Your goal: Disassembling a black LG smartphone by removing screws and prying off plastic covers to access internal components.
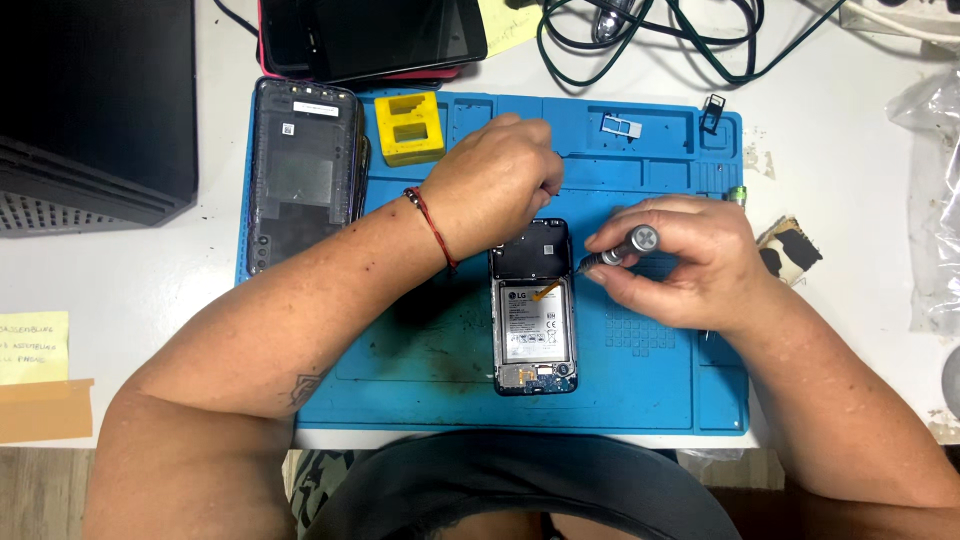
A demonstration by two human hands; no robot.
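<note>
At centre frame the opened phone (535, 310) lies on the blue mat (430, 360). The left hand (495, 180) is curled closed at its top edge. The right hand (680, 260) grips a screwdriver (612, 252) angled into the phone's upper part. A slipping tip could gouge the battery (535, 320) or the board.

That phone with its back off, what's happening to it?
A person is working on the opened phone, which lies on a blue mat with its battery showing. The right hand holds a small screwdriver with its tip at the phone's upper edge. The left hand rests at the phone's top. The removed back cover lies to the left, beside a yellow block.
</note>
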